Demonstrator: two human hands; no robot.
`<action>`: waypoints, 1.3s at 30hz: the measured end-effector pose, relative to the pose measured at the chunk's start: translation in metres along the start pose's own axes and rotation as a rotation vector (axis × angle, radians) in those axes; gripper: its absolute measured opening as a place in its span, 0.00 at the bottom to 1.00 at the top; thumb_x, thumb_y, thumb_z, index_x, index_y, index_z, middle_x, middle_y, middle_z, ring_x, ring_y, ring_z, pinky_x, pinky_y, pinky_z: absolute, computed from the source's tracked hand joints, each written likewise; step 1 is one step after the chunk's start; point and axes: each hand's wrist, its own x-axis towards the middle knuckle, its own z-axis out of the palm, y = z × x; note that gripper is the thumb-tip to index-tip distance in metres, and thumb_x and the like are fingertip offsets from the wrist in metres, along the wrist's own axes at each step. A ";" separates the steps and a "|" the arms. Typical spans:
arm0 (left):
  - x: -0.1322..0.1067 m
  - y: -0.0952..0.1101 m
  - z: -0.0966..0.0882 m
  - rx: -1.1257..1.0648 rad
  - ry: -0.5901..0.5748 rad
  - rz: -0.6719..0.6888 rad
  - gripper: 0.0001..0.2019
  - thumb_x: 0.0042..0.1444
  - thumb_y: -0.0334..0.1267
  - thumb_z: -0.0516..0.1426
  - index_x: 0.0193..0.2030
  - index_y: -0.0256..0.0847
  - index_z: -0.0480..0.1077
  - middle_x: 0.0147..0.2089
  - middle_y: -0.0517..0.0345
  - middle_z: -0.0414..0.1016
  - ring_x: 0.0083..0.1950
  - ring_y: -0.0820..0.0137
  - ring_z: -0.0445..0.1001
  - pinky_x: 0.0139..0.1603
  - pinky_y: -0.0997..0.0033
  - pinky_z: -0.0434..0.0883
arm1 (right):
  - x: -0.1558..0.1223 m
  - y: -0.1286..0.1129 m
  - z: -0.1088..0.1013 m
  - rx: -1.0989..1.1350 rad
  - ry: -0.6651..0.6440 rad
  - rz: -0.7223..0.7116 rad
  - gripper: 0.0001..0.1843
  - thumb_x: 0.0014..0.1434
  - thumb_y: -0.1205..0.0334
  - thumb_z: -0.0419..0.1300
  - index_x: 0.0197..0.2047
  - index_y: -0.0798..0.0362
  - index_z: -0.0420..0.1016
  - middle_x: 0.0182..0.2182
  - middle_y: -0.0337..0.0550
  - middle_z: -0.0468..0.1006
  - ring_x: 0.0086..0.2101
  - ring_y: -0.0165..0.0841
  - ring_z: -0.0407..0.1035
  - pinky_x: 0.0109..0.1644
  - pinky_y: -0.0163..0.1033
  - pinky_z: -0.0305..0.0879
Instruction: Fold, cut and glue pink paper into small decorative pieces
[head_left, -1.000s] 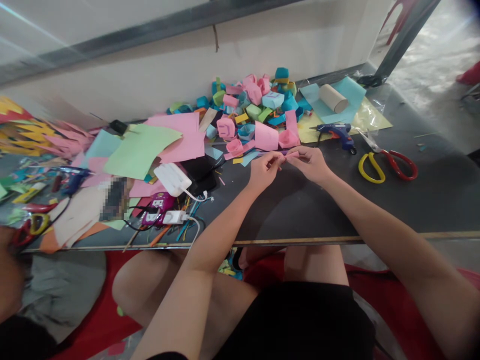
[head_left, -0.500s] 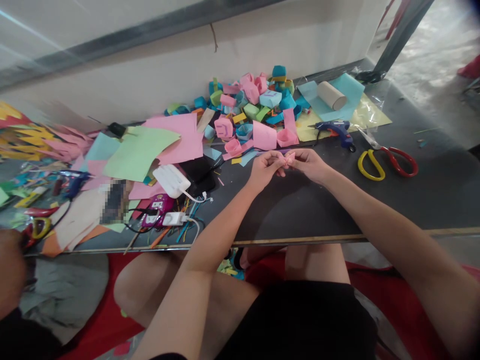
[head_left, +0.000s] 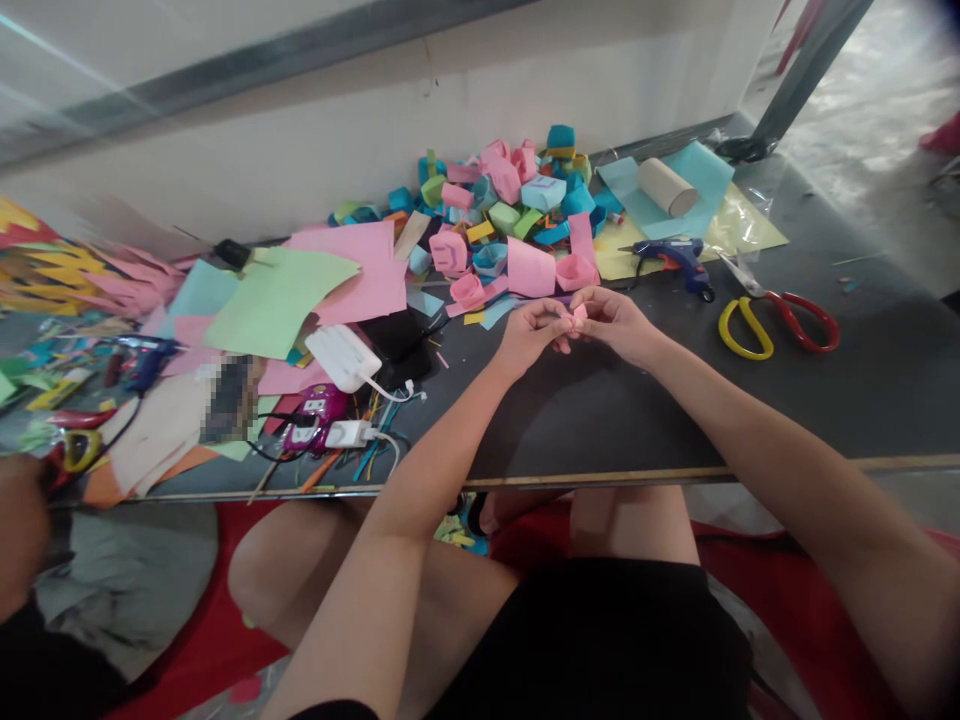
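Observation:
A small piece of pink paper (head_left: pixel 580 313) is pinched between both my hands, above the dark table (head_left: pixel 600 420). My left hand (head_left: pixel 534 335) grips its left side with thumb and fingertips. From the other side my right hand (head_left: pixel 615 322) holds it with thumb and forefinger. Fingers cover most of the paper, so its exact shape is hidden. Just beyond my hands lie a curved pink paper strip (head_left: pixel 531 268) and a pink paper loop (head_left: pixel 577 271). Right of them rest a blue glue gun (head_left: pixel 679 257) and scissors (head_left: pixel 780 310) with one yellow and one red handle.
A heap of folded paper pieces (head_left: pixel 502 190) leans toward the wall. A cardboard tube (head_left: pixel 666 187) lies on blue paper. Coloured sheets (head_left: pixel 281 300), a white charger (head_left: pixel 343 360) and a purple power strip (head_left: pixel 315 415) with cables cover the left. Another person's hand (head_left: pixel 22 530) is at the far left.
My fingers have shifted slightly around the pink paper, and a corner of it now stands up by my right fingertips. The view has moved a little; the rest looks the same.

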 end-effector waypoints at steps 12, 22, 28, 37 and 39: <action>0.002 -0.006 -0.007 -0.006 -0.123 -0.024 0.31 0.39 0.61 0.73 0.32 0.41 0.64 0.25 0.61 0.79 0.28 0.68 0.83 0.29 0.74 0.77 | -0.003 0.000 -0.001 0.002 -0.080 0.044 0.19 0.44 0.46 0.79 0.30 0.52 0.85 0.25 0.40 0.82 0.27 0.30 0.74 0.33 0.37 0.71; 0.002 -0.003 -0.002 -0.072 -0.101 -0.040 0.31 0.34 0.61 0.74 0.30 0.41 0.65 0.23 0.64 0.78 0.26 0.69 0.81 0.31 0.73 0.80 | -0.003 -0.004 0.002 0.028 -0.075 -0.018 0.16 0.45 0.48 0.79 0.28 0.50 0.85 0.25 0.40 0.83 0.26 0.30 0.76 0.27 0.34 0.69; 0.000 0.000 0.000 -0.059 -0.098 -0.039 0.32 0.33 0.62 0.74 0.29 0.41 0.65 0.23 0.64 0.78 0.24 0.70 0.80 0.30 0.72 0.80 | -0.003 -0.002 0.001 0.016 -0.065 0.005 0.17 0.45 0.47 0.79 0.28 0.51 0.85 0.25 0.41 0.83 0.26 0.30 0.75 0.25 0.33 0.68; 0.005 -0.008 -0.004 0.113 0.069 0.128 0.26 0.45 0.63 0.69 0.30 0.38 0.77 0.24 0.58 0.79 0.26 0.74 0.77 0.24 0.77 0.70 | 0.000 0.000 0.000 0.026 0.128 -0.010 0.21 0.39 0.45 0.81 0.26 0.52 0.83 0.29 0.43 0.83 0.27 0.30 0.74 0.27 0.36 0.68; 0.004 -0.008 -0.004 0.157 0.133 0.169 0.23 0.49 0.60 0.69 0.36 0.39 0.81 0.28 0.57 0.81 0.28 0.74 0.78 0.26 0.76 0.71 | 0.000 0.000 -0.001 0.008 0.183 -0.039 0.21 0.40 0.46 0.81 0.27 0.52 0.83 0.32 0.44 0.84 0.28 0.30 0.74 0.28 0.37 0.69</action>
